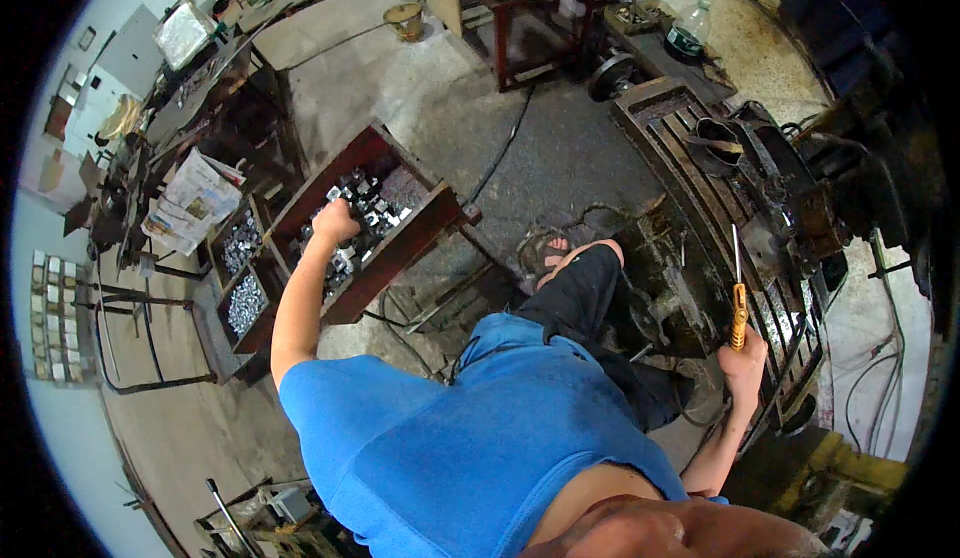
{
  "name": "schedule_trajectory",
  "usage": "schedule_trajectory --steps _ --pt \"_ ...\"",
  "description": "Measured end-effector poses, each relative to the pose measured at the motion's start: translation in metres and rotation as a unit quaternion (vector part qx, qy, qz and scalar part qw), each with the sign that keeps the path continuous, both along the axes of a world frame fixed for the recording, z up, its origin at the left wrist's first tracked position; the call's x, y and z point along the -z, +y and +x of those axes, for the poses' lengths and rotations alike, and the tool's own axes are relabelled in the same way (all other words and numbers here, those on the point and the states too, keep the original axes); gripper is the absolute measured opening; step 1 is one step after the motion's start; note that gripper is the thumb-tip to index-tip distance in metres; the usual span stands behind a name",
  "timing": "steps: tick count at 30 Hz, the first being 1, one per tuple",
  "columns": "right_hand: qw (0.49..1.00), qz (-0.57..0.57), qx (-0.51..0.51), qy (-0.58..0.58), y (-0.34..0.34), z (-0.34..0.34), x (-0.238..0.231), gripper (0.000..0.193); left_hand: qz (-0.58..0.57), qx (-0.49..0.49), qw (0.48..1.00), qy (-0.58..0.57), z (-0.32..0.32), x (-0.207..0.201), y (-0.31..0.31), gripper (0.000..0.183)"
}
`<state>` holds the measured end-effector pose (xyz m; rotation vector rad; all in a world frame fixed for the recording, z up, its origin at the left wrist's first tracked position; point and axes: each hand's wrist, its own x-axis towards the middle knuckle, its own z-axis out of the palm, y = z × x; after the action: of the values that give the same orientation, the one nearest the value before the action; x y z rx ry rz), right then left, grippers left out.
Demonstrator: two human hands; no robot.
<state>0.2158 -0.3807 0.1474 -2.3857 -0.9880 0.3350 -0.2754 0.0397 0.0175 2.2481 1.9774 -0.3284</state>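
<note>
The left hand [337, 220] was inside a dark red wooden box [395, 253], at the blocky metal parts [375, 198] heaped there; its fingers were curled and partly hidden, and whether they gripped a part could not be told. At right, the fingers of the right hand [742, 356] were clamped around the handle of an orange-handled tool [740, 308], its slender shaft directed toward the far side, near a slotted machine table [685, 158]. Left of the box, smaller metal pieces [248, 301] filled two compartments.
</note>
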Motion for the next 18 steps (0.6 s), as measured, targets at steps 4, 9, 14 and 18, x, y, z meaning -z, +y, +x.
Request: schedule_trajectory --steps 4,9,14,18 --pt "0.998 0.063 -0.021 0.021 -0.006 0.002 0.011 0.020 -0.037 -0.057 0.998 0.006 0.007 -0.011 -0.003 0.036" --pt "0.999 0.033 -0.018 0.013 -0.014 0.002 0.018 0.031 -0.092 -0.119 0.988 -0.046 0.012 -0.028 -0.010 0.032" --pt "0.998 0.016 -0.043 0.048 -0.002 -0.012 0.001 0.040 0.109 -0.039 0.987 -0.110 0.012 -0.015 -0.009 0.035" --pt "0.984 0.019 -0.176 0.004 0.039 -0.038 0.000 0.033 0.050 0.021 0.908 -0.415 0.054 -0.022 0.008 0.043"
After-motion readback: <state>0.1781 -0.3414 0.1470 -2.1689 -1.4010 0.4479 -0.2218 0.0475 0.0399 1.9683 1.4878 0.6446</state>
